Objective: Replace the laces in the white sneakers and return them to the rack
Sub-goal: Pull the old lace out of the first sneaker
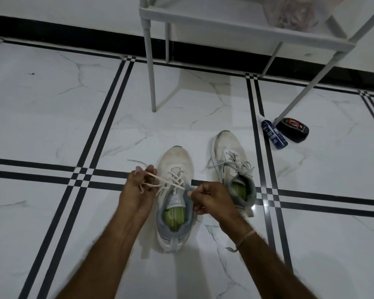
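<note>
sneaker (177, 158): white, grey collar, green insole | L grip (138, 188) + R grip (212, 200) both pinching lace (175, 175)

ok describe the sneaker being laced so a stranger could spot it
From the white rack, drop to the two white sneakers on the floor. It is the left sneaker, nearer the camera, its laces gripped by the left hand and right hand; the right sneaker sits untouched.

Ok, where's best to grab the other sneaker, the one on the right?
Probably by the grey heel collar, from above and behind: the sneaker stands upright, its opening faces up and its heel points toward you.
</note>
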`<control>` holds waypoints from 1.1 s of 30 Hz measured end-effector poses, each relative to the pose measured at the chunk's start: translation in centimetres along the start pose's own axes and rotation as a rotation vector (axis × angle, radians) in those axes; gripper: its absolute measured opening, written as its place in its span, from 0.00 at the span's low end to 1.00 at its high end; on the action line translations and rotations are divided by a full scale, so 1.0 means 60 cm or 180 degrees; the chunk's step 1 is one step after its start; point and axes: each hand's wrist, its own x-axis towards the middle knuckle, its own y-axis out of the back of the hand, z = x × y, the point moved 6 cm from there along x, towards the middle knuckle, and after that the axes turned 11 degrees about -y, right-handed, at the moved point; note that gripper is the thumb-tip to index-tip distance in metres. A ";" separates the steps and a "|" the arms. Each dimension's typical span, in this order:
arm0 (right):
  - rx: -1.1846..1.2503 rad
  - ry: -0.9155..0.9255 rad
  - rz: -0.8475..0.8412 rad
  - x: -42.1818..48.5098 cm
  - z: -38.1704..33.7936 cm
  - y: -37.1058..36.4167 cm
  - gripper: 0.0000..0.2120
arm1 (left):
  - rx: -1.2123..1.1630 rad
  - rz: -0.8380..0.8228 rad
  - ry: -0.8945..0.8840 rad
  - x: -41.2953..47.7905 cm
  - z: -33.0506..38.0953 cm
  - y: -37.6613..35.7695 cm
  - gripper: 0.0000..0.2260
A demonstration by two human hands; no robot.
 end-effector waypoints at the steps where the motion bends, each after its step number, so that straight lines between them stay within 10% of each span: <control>1: -0.0007 -0.0004 0.0009 -0.001 0.002 0.002 0.11 | 0.0135 -0.0051 0.0012 0.002 -0.002 0.000 0.10; 9: -0.0084 0.0045 0.0052 -0.003 -0.006 0.004 0.10 | 0.4821 -0.2580 -0.2577 -0.019 -0.010 -0.066 0.08; 11: -0.0049 0.0045 0.0064 -0.004 -0.005 0.003 0.11 | 0.4336 -0.2197 -0.2323 -0.018 -0.008 -0.052 0.06; 16: 0.0045 0.0011 0.0017 -0.004 -0.001 0.004 0.13 | 0.0374 -0.0177 -0.0012 0.011 0.002 0.007 0.24; 21: 0.0092 -0.0030 0.0059 -0.007 0.011 0.020 0.11 | 0.2305 -0.0088 -0.0549 0.005 0.000 0.012 0.05; 25: -0.0147 0.0520 0.0144 -0.012 -0.016 0.009 0.13 | 0.4172 -0.0346 -0.0923 -0.015 0.006 0.013 0.37; 29: -0.1122 0.1615 0.0062 0.001 -0.068 -0.022 0.16 | 0.4604 -0.1346 -0.1804 -0.045 0.008 0.002 0.19; 33: -0.2426 0.1868 0.0177 0.014 -0.079 -0.068 0.09 | 0.4145 -0.1220 -0.1770 -0.045 0.024 0.011 0.05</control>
